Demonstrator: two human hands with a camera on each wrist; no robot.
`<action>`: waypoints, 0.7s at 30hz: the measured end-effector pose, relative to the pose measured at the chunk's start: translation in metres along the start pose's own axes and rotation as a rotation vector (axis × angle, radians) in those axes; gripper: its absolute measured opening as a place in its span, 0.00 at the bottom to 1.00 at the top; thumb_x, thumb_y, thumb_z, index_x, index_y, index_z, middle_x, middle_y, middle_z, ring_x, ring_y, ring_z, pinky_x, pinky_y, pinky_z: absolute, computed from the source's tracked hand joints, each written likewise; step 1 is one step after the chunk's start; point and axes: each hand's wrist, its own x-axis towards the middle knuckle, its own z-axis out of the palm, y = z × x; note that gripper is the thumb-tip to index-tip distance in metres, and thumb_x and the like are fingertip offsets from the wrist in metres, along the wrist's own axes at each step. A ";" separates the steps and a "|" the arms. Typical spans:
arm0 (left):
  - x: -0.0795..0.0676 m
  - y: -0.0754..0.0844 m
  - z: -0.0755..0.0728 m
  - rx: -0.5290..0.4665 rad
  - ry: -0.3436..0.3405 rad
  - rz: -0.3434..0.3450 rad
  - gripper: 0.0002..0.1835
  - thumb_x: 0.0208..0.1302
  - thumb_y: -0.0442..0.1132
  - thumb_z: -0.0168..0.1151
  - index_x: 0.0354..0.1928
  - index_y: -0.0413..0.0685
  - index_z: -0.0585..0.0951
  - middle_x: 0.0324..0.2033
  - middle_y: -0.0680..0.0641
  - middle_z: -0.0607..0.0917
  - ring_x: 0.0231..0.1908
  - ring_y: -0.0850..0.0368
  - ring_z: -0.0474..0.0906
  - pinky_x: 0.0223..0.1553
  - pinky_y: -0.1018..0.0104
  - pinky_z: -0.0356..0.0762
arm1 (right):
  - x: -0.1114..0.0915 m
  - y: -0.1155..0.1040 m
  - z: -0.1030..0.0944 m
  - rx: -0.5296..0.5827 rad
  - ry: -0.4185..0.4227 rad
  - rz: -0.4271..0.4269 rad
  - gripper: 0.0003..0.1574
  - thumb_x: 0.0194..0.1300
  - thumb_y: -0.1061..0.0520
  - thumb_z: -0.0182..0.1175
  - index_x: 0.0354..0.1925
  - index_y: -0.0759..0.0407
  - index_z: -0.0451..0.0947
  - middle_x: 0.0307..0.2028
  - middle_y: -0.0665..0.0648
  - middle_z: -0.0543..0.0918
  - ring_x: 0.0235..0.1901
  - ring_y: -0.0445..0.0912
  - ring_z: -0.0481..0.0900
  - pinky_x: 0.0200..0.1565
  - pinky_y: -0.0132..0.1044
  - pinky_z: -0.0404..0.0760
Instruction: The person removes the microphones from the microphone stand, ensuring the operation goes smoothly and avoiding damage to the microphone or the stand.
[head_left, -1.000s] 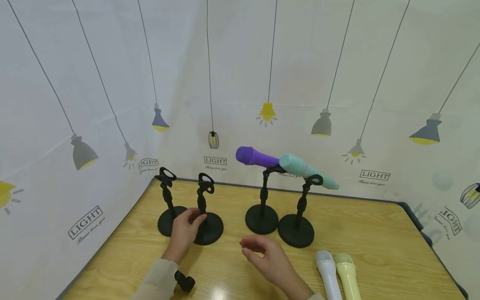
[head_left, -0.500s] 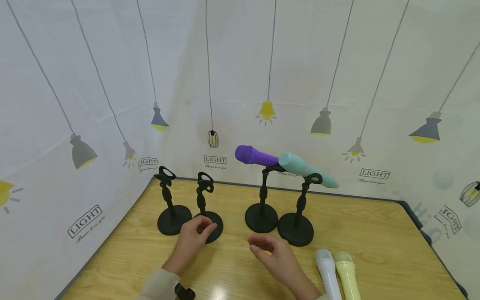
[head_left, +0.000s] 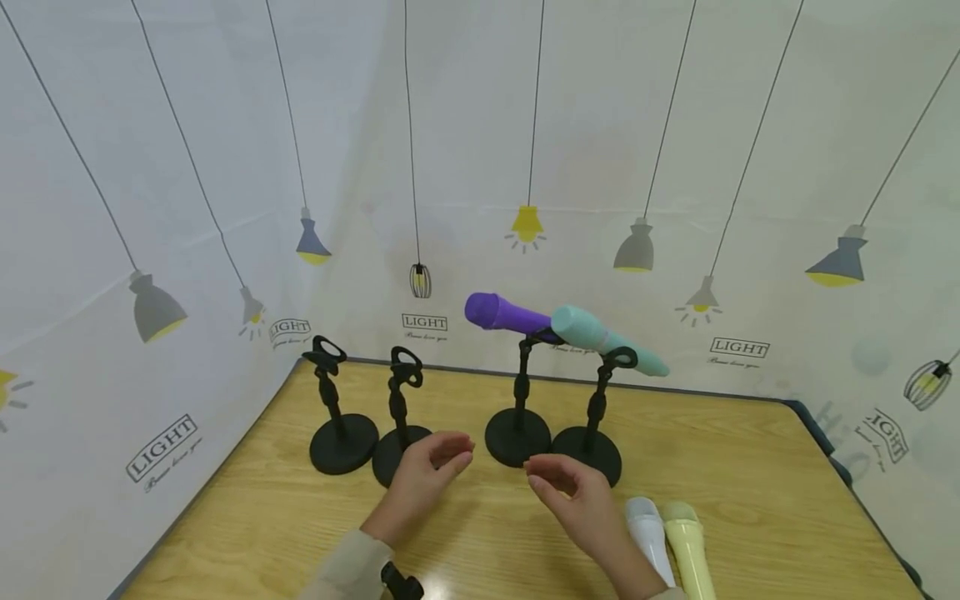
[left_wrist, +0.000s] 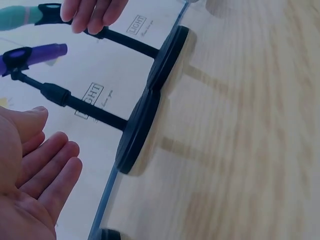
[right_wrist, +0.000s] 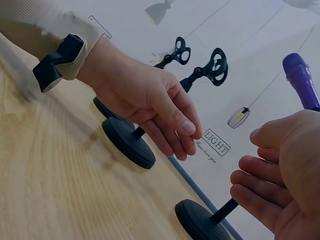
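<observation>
My left hand hovers in front of the second black microphone stand, its fingers loosely bent around nothing. Facing it, my right hand is also bare, in front of the stand that carries a mint-green microphone. Behind and left of that one, another stand bears a purple microphone; the right wrist view shows the purple microphone beyond my right hand. The leftmost stand and its neighbour have unfilled clip rings. Part of the neighbour's base is hidden by my left hand.
A white microphone and a pale yellow microphone lie side by side on the wooden table, right of my right forearm. A lamp-printed sheet stands behind the table and along its sides. A black device is worn on my left wrist.
My left hand has let go of the second stand from the left and moved right and toward me. My right hand has shifted slightly right. The stands and microphones stay in place.
</observation>
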 end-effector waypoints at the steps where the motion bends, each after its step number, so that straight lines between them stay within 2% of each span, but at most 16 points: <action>1: 0.002 0.002 0.003 -0.003 -0.002 0.008 0.19 0.78 0.44 0.67 0.64 0.45 0.84 0.57 0.44 0.90 0.58 0.49 0.87 0.59 0.59 0.87 | 0.001 0.000 -0.002 -0.003 0.009 0.003 0.12 0.73 0.62 0.70 0.53 0.60 0.88 0.51 0.62 0.92 0.48 0.38 0.90 0.51 0.26 0.85; 6: 0.015 0.010 0.018 -0.022 -0.011 0.030 0.18 0.78 0.43 0.67 0.65 0.48 0.84 0.59 0.44 0.89 0.59 0.47 0.87 0.60 0.55 0.86 | 0.007 -0.001 -0.015 -0.024 0.032 -0.009 0.13 0.76 0.60 0.68 0.56 0.60 0.88 0.53 0.58 0.92 0.50 0.39 0.90 0.50 0.25 0.85; 12: 0.028 0.019 0.030 -0.022 -0.020 0.041 0.19 0.79 0.45 0.66 0.67 0.49 0.83 0.61 0.45 0.89 0.62 0.48 0.86 0.61 0.55 0.86 | 0.016 -0.004 -0.029 -0.081 0.054 -0.008 0.14 0.77 0.58 0.67 0.57 0.59 0.87 0.54 0.59 0.92 0.53 0.45 0.90 0.52 0.24 0.84; 21: 0.051 0.019 0.039 -0.012 0.034 0.021 0.21 0.80 0.41 0.65 0.69 0.46 0.81 0.63 0.43 0.87 0.63 0.46 0.85 0.64 0.48 0.84 | 0.026 -0.002 -0.038 -0.134 0.086 -0.006 0.15 0.77 0.57 0.67 0.58 0.61 0.86 0.54 0.57 0.92 0.55 0.48 0.89 0.54 0.26 0.83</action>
